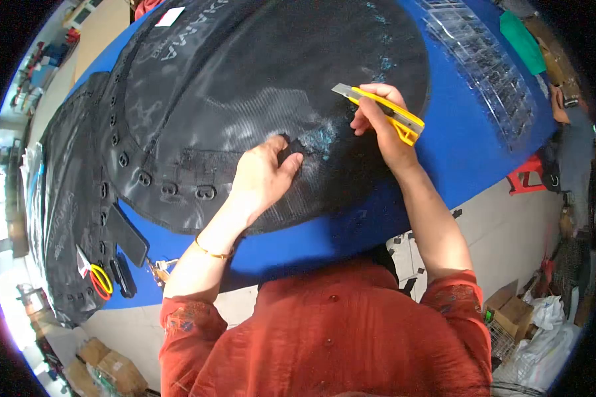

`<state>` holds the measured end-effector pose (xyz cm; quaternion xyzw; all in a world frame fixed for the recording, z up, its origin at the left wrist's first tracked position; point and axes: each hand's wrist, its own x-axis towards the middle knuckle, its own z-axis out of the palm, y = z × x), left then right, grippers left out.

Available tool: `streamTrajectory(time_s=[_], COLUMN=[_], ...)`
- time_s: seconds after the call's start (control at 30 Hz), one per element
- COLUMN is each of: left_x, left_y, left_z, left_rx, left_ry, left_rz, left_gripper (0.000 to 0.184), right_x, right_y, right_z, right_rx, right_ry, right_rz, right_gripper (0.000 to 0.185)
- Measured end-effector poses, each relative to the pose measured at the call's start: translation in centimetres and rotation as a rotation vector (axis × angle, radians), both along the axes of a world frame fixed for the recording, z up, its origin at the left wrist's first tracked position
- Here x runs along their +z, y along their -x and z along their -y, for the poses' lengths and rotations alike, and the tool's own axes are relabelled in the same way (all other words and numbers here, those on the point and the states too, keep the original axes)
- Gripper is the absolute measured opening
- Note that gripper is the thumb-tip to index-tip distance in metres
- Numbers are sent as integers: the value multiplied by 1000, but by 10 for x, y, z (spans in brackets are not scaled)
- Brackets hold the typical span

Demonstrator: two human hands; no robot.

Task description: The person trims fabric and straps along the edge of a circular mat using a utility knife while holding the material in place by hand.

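Note:
A large round piece of black mesh fabric [245,79] with pale lettering is spread out in front of me. My left hand [261,175] presses on it with bent fingers, and a bit of dark material shows between thumb and forefinger. Just right of those fingertips is a frayed patch with bluish threads [319,137]. My right hand [385,126] grips a yellow utility knife [394,114] above the fabric. Its blade sticks out and points up and left, apart from the cloth. More bluish thread bits lie near the fabric's upper right edge.
Under the fabric is a blue table cover [457,165]. At lower left lie scissors [98,278], a dark flat phone-like object [127,235] and keys [160,270]. Clear plastic packaging [487,73] occupies the right side. Cardboard boxes [510,314] stand on the floor.

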<state>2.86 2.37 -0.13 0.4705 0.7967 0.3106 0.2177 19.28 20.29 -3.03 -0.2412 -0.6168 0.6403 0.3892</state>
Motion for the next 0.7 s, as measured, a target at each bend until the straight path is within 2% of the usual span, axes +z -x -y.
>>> streamTrajectory(time_s=[0.07, 0.27, 0.33, 0.7], left_x=[3, 10, 3, 0], left_y=[0, -4, -4, -2], left_z=[0, -3, -2, -4], left_rx=[1, 49, 39, 23], left_ry=[46, 151, 0, 3], left_rz=[21, 80, 81, 119], left_gripper=[35, 30, 28, 22], right_x=[2, 26, 30, 26], right_y=[-2, -21, -27, -23], right_z=[3, 38, 51, 69], right_rx=[11, 89, 135, 175], right_ry=[12, 93, 101, -61], right_rz=[15, 124, 189, 275], right_gripper=[28, 35, 34, 23])
